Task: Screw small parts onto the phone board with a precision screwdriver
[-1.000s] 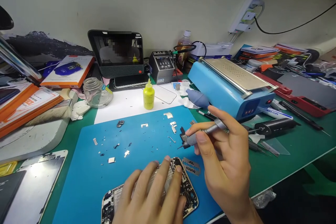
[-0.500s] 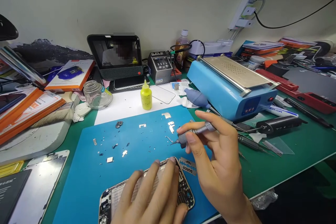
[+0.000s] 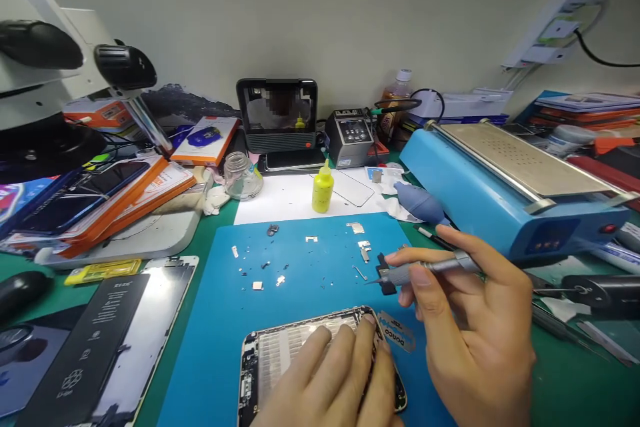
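My left hand lies flat with fingers stretched over an opened phone housing, which rests tilted on the blue mat. Between the thumb and fingers of my right hand is a slim precision screwdriver, its thin tip pointing left above the mat. Under that tool sits a small black part. Just right of the phone housing lies a razor blade. Small metal plates, such as a bracket, and several tiny screws are scattered across the mat beyond my hands.
A yellow squeeze bottle stands on white paper. At right are a blue heating machine and an air blower. To the left lie a screen panel with a black battery, and a microscope stand.
The view has turned left, so everything appears farther right and more of the microscope shows. My left hand still rests on the phone housing; my right hand keeps hold of the screwdriver.
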The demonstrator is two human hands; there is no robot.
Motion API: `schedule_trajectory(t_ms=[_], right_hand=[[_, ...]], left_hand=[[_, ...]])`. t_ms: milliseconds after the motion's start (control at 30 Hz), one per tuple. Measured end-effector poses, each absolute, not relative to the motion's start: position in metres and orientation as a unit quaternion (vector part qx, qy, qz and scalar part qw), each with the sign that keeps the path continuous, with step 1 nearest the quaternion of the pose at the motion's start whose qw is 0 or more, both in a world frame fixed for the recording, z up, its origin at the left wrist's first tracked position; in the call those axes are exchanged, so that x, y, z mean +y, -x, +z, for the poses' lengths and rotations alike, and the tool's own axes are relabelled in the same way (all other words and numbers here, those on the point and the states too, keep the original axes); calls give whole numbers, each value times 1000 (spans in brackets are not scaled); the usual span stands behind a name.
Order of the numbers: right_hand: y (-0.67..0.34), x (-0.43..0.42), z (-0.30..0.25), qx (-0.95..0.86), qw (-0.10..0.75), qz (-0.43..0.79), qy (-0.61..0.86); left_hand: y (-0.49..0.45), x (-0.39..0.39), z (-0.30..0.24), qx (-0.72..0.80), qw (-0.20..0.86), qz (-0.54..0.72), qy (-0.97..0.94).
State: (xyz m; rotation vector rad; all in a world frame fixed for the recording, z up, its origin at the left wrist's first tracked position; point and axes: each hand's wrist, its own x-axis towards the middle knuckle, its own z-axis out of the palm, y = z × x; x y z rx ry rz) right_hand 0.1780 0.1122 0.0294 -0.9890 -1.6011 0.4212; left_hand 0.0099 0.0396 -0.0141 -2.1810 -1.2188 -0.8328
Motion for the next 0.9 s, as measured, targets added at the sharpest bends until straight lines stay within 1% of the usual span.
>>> schedule_trajectory(t_ms=[267,500,900], right_hand=[[-175,116,33,-654,581,188,446],[-171,120,45,-632,601,166,460],[-173,120,41,-612,595,171,492]], left_hand=[[-13,39,-18,-465,263,-322,782],[-10,40,-17,-469,259,-317,783],[-15,39,-18,-479,220,-336,781]])
